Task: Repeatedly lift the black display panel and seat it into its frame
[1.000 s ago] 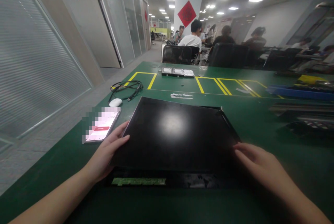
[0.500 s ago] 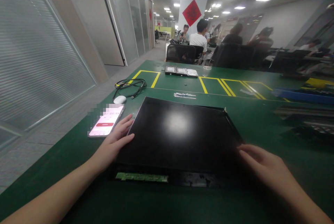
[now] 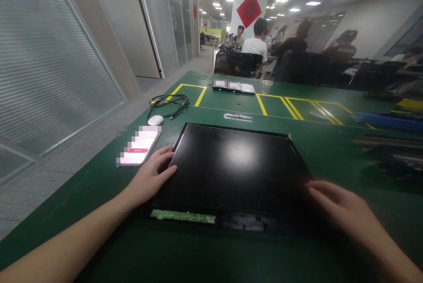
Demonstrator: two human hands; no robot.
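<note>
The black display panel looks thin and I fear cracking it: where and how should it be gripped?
Judging by its flat, thin shape, take the black display panel by its two side edges, coming in from left and right as the left hand and right hand already sit, clear of the green circuit strip on the near edge.

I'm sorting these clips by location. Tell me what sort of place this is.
Probably an electronics workshop inside an open-plan office. The green bench mat carries yellow taped bays, a bare display panel with its circuit strip exposed lies between both hands, and seated people work at desks behind.
</note>
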